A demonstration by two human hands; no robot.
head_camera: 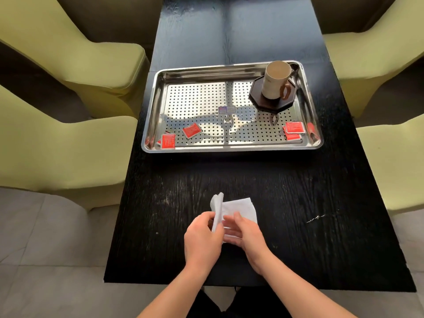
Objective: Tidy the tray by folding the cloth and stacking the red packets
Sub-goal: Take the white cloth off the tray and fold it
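A white cloth [238, 207] lies partly folded on the black table, near its front edge. My left hand [202, 237] pinches the cloth's raised left flap. My right hand [245, 232] lies flat on the cloth and presses it down. Behind them sits a steel perforated tray [229, 149]. Red packets lie in it: one [192, 130] and another [168, 141] at the front left, and a small overlapping pile [294, 129] at the front right.
A cream mug [274, 80] stands on a dark octagonal coaster [259, 101] in the tray's back right corner. A small label [226, 109] sits mid-tray. Yellow-green chairs [68, 138] flank the table [298, 203] on both sides.
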